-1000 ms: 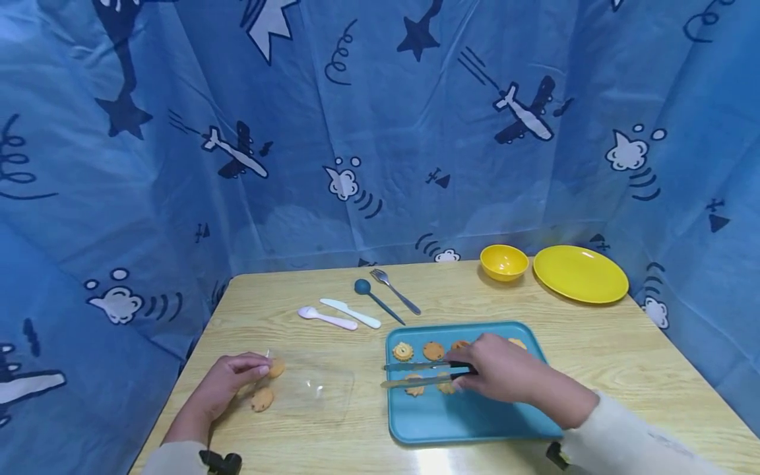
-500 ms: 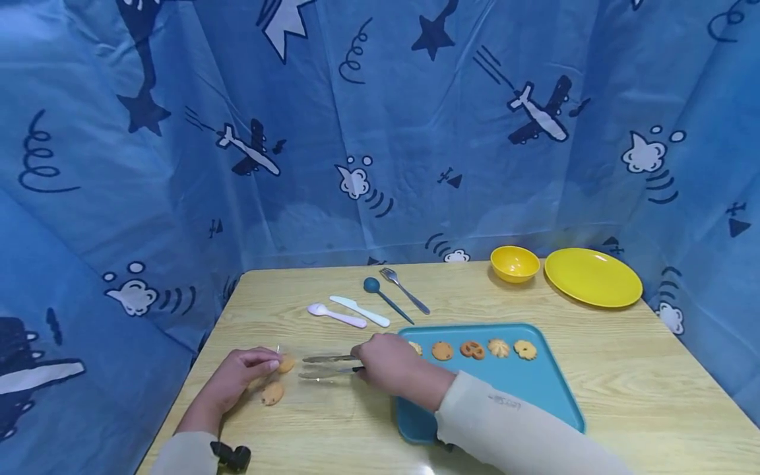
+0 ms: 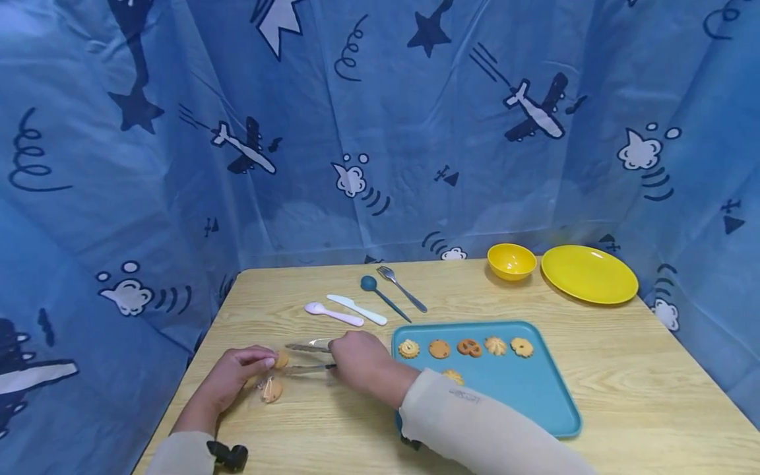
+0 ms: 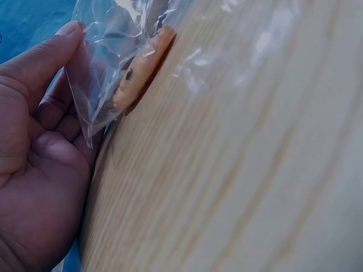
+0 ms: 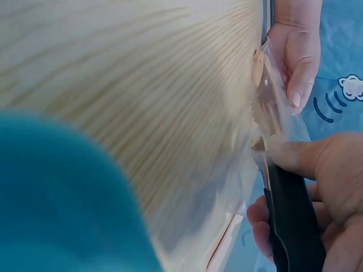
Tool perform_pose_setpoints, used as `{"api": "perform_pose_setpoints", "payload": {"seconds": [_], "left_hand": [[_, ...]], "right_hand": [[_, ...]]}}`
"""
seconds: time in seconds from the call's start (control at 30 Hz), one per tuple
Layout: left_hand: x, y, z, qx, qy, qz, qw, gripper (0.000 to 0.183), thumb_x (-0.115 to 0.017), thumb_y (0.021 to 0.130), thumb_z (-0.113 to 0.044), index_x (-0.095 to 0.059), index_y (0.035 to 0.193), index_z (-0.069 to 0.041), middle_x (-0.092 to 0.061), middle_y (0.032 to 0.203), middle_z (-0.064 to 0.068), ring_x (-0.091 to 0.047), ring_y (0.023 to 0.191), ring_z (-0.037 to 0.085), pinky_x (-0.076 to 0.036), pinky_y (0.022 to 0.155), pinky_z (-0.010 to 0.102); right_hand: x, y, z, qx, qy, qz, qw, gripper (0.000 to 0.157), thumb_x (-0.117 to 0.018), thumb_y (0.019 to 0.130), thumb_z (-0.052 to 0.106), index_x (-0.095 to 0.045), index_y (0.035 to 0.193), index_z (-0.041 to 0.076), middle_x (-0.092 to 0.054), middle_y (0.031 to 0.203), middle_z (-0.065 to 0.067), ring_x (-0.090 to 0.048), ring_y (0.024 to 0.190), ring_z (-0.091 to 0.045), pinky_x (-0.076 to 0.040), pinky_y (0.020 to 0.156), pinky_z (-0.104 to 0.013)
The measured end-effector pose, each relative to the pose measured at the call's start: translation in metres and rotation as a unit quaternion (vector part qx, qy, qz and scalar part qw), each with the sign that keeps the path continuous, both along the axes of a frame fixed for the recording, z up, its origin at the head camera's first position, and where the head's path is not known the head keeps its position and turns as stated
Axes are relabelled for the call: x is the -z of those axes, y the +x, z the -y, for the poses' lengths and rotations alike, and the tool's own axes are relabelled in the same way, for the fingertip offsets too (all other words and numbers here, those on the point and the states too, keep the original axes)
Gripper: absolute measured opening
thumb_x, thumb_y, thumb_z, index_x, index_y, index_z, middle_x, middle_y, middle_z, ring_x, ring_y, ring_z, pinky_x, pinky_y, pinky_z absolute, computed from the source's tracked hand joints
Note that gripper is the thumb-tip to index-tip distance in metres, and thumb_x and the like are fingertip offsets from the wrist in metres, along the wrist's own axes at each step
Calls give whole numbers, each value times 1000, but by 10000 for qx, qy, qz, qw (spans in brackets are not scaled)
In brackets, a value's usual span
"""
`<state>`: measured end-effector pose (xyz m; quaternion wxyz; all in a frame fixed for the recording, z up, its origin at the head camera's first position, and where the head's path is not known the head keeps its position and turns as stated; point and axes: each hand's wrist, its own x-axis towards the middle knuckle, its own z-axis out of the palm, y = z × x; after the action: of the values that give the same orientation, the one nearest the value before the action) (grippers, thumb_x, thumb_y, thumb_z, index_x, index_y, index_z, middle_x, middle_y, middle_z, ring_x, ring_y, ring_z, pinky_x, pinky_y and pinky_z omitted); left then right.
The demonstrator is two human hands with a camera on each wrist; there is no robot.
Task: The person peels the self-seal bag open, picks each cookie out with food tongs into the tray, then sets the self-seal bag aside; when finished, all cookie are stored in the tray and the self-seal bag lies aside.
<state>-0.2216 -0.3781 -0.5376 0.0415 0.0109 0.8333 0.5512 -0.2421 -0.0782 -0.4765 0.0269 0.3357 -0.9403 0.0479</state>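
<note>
My left hand (image 3: 228, 379) pinches the edge of a clear plastic bag (image 4: 105, 90) at the table's left. Inside the bag are round cookies, one cookie (image 3: 272, 390) in front and another cookie (image 3: 282, 359) by my fingertips. A cookie (image 4: 144, 71) with dark chips shows edge-on in the left wrist view. My right hand (image 3: 359, 359) grips metal tongs (image 3: 309, 348) by their black handle (image 5: 295, 215). The arms of the tongs stand apart and reach into the bag, towards the cookies. Whether their tips touch a cookie I cannot tell.
Right of the bag lies a teal tray (image 3: 505, 396) with several cookies, partly under my right sleeve. Behind are a lilac spoon (image 3: 334, 314), a white knife (image 3: 356, 309), a dark-blue round-headed spoon (image 3: 384, 297) and a fork (image 3: 404, 290). A yellow bowl (image 3: 512, 262) and yellow plate (image 3: 590, 274) stand back right.
My right hand has moved left with the tongs, from above the tray into the bag. The left hand keeps its pinch on the bag's edge.
</note>
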Motion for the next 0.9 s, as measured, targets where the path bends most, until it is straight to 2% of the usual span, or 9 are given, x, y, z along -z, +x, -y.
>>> {"api": "perform_pose_setpoints", "payload": {"seconds": [0.13,0.27,0.33,0.4,0.5,0.77,0.9], "left_hand": [[-1,2,1,2,64,-13,10000,33,-74,94,-25,-76,116,1,-72,122,11,-64,107,3,-51,95,17],[-1,2,1,-20,145,-7,9999,33,-73,95,-23,-75,115,2,-73,117,2,-65,105,3,-53,91,18],[0,1,1,-24,235,-37,9997,32,-73,95,-22,-75,114,4,-74,115,3,-66,104,4,-54,89,19],[1,1,1,34,296,-91,9995,33,-72,96,-21,-73,115,7,-74,115,5,-66,105,4,-54,90,20],[3,1,-1,-45,362,-118,9993,33,-73,95,-22,-74,113,6,-75,116,9,-66,105,4,-53,91,19],[4,-2,1,-330,296,72,9990,31,-74,95,-22,-76,117,-1,-74,118,1,-64,106,-1,-52,93,17],[3,-1,1,-301,230,81,9992,32,-74,94,-22,-75,118,0,-73,118,0,-63,107,-2,-51,93,15]], "right_hand": [[-1,1,7,48,-68,107,9999,25,-78,89,42,-73,93,18,-68,75,2,-59,62,-12,-53,55,-32],[1,0,10,71,-152,192,9997,24,-79,89,42,-73,92,20,-69,76,4,-59,62,-11,-53,57,-31],[2,-1,9,126,-231,292,9992,22,-79,89,41,-73,92,20,-69,77,5,-58,63,-10,-54,59,-31],[3,-2,7,180,-272,352,9988,20,-78,89,40,-73,90,21,-69,77,6,-58,65,-9,-54,60,-31],[2,-3,-1,221,-284,378,9986,16,-78,90,39,-73,89,23,-68,77,7,-58,66,-9,-53,60,-31],[-5,-3,-25,106,-175,280,9994,16,-77,92,39,-75,95,24,-68,77,7,-56,63,-8,-49,57,-29],[-6,-4,-25,47,-218,309,9993,20,-77,91,40,-76,100,22,-71,80,7,-56,65,-7,-50,59,-28]]}}
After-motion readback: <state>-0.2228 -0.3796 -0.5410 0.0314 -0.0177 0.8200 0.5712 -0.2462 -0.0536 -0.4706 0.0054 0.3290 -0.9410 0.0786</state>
